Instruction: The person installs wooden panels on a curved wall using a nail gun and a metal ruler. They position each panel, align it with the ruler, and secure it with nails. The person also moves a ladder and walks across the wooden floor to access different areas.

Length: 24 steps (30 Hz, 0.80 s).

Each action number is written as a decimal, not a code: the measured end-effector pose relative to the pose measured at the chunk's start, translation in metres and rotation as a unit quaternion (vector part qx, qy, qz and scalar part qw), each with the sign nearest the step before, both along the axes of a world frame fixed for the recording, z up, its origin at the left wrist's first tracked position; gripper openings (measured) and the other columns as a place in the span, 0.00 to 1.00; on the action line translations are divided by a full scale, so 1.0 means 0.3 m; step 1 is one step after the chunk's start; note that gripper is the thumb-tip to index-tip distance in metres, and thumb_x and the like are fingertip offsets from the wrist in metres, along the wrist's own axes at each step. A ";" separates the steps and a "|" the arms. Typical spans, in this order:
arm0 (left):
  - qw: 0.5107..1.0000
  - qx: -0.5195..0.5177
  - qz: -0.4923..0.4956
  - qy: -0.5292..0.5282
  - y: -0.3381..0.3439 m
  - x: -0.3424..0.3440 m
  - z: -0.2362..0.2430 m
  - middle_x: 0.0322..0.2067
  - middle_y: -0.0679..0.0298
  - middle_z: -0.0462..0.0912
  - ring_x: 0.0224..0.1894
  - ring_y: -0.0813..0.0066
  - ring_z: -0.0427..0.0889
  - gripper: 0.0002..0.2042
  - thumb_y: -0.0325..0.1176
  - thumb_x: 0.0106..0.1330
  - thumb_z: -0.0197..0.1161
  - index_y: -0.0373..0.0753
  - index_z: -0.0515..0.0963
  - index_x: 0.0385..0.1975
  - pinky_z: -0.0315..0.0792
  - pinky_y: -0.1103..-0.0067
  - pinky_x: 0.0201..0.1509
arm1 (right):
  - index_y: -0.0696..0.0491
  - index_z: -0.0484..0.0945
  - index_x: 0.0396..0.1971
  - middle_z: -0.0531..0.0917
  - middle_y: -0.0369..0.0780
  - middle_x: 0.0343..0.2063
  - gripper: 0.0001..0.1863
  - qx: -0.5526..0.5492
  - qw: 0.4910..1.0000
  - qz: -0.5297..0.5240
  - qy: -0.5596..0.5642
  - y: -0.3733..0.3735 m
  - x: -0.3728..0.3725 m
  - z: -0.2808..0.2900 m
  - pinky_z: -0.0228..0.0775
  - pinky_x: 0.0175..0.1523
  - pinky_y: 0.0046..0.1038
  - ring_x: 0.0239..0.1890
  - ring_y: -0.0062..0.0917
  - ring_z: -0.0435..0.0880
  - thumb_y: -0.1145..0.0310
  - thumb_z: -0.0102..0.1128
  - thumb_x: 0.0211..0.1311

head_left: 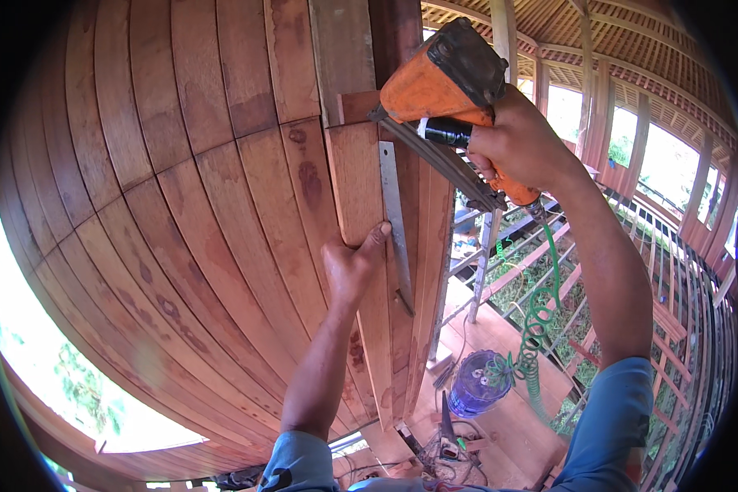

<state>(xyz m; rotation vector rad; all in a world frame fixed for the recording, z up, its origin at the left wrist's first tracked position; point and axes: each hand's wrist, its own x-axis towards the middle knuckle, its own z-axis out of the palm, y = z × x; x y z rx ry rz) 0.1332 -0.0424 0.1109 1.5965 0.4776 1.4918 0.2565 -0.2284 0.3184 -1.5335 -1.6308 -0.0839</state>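
My right hand (pixel 517 143) is closed round the handle of an orange and black nail gun (pixel 443 82), whose nose meets a small wooden block (pixel 354 107) at the upper end of a narrow board (pixel 348 176). A green coiled air hose (pixel 541 320) hangs from the gun. My left hand (pixel 357 262) grips that board lower down, its thumb resting beside a long metal strip (pixel 392 205) that lies along the wood; the other fingertips are hidden.
A curved plank wall (pixel 180 246) fills the left side. Below right are a purple bucket (pixel 476 385), a saw (pixel 447 435) with cords, a plywood platform (pixel 525 459) and a ladder (pixel 480 279). Open framing (pixel 664 328) over greenery runs along the right under a slatted roof.
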 end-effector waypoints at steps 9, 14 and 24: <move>1.000 -0.015 -0.012 0.023 0.012 -0.001 -0.004 0.32 0.59 0.87 0.33 0.75 0.85 0.23 0.45 0.58 0.78 0.27 0.84 0.39 0.77 0.79 0.36 | 0.57 0.79 0.43 0.80 0.39 0.18 0.17 0.033 0.999 -0.006 0.004 -0.001 0.068 -0.071 0.73 0.27 0.30 0.18 0.24 0.80 0.75 0.53 0.52; 0.999 -0.026 -0.025 0.012 0.001 -0.005 0.002 0.32 0.59 0.87 0.34 0.76 0.84 0.24 0.44 0.59 0.78 0.26 0.83 0.41 0.77 0.79 0.36 | 0.55 0.79 0.48 0.83 0.48 0.41 0.21 0.190 0.941 0.021 -0.279 0.007 0.115 -0.107 0.74 0.52 0.38 0.43 0.44 0.81 0.75 0.59 0.50; 0.999 -0.021 0.001 0.041 0.006 -0.009 -0.002 0.32 0.59 0.87 0.33 0.77 0.82 0.23 0.44 0.59 0.78 0.25 0.84 0.39 0.77 0.78 0.38 | 0.55 0.81 0.44 0.84 0.47 0.43 0.20 0.168 0.921 0.055 -0.348 0.012 0.139 -0.100 0.76 0.52 0.41 0.44 0.45 0.82 0.75 0.65 0.46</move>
